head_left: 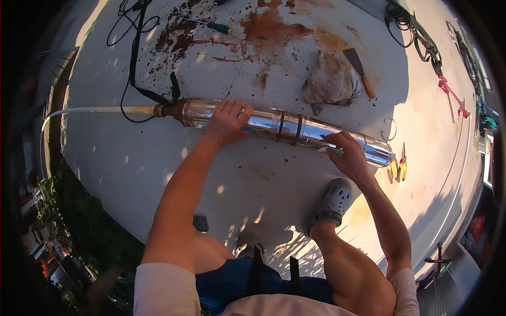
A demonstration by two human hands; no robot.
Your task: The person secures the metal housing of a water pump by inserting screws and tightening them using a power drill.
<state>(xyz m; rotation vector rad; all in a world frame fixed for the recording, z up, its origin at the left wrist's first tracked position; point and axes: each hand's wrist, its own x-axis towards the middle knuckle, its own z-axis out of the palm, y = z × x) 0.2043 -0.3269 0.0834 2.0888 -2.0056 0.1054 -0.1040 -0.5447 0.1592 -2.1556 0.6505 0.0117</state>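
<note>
A long shiny steel submersible pump [263,120] lies across the concrete, its rusty outlet to the left and its smooth end to the right. My left hand [227,122] is closed over its left half, fingers across the top. Beside that palm shows a bit of blue and orange [250,131], too hidden to name. My right hand [348,152] is at the smooth right part, fingers bent around a small green and white thing [332,151] that I cannot make out. A pale hose [100,110] runs left from the rusty outlet [168,110].
Past the pump lie a dirty rag [329,81], a scraper [358,68], a screwdriver [219,27] and scattered rust. Pliers [402,167] rest by the pump's right end. A black cable [133,63] loops at far left. My grey clog [337,199] stands close to the pump.
</note>
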